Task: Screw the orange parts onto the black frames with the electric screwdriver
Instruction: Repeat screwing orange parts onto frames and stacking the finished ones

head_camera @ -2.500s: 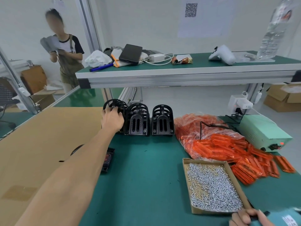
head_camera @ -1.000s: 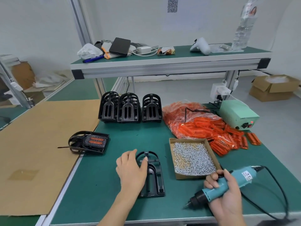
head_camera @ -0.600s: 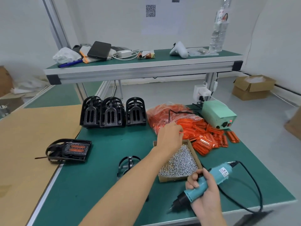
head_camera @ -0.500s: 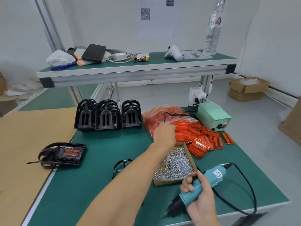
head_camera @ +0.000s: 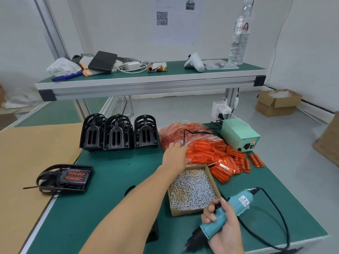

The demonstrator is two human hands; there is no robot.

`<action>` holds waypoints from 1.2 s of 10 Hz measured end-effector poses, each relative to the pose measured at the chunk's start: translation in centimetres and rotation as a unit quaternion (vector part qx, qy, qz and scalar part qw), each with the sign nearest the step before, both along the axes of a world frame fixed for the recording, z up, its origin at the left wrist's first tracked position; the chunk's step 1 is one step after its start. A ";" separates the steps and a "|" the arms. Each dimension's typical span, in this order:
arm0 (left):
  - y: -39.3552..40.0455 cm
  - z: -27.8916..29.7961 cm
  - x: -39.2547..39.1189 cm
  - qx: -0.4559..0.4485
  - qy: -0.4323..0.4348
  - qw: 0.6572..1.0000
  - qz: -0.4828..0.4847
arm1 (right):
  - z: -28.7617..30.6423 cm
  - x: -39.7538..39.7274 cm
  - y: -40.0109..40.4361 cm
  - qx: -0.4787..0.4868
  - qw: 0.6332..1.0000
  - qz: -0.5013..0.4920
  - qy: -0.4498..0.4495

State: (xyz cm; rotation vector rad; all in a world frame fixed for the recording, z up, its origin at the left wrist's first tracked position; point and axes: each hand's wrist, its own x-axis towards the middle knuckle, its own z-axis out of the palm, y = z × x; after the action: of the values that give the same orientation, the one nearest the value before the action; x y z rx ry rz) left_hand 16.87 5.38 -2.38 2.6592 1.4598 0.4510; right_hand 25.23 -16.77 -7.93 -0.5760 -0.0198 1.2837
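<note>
Reaching: left hand [head_camera: 175,154] stretched fwd over the orange parts [head_camera: 216,156], fingers relaxed and spread, resting on the near-left of the pile; can't tell if any part is pinched yet.
Key relation: pile lies directly under/just right of left hand, toward back-right of surface; parts' long axes mixed, many slanting. Left hand far nearer than right.
Right grip: right hand [head_camera: 222,230] curled round electric screwdriver [head_camera: 220,219], bit aimed down-left near front edge; cord trails right.
Frame to fit: black frame [head_camera: 152,230] lies flat at front edge, mostly hidden under left forearm.
Screws: cardboard tray [head_camera: 190,212] between pile and right hand.
Surface: green mat [head_camera: 113,180]; upright frame stacks [head_camera: 117,134] at back; one finished frame [head_camera: 69,177] at left edge; power supply [head_camera: 238,136] back-right corner.
Room: shelf [head_camera: 146,83] above, white walls, boxes on floor.
</note>
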 end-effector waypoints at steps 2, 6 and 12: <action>-1.8 1.5 -3.6 -0.013 -0.145 0.989 -0.010 | -0.1 0.0 -0.1 0.015 1.000 0.003 0.002; -15.3 -0.7 -21.6 0.049 -0.122 0.991 -0.026 | 0.1 -0.2 -0.4 0.033 0.999 -0.010 -0.032; -18.0 -2.5 -23.0 0.021 0.052 0.992 -0.113 | -0.2 -0.4 -0.8 0.029 0.999 -0.015 -0.037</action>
State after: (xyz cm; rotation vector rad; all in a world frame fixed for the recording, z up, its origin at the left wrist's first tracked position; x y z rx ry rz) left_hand -6.11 -12.60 -4.89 2.8756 1.1634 0.3331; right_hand 24.84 -17.54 -8.13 -0.5730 -0.1092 1.2277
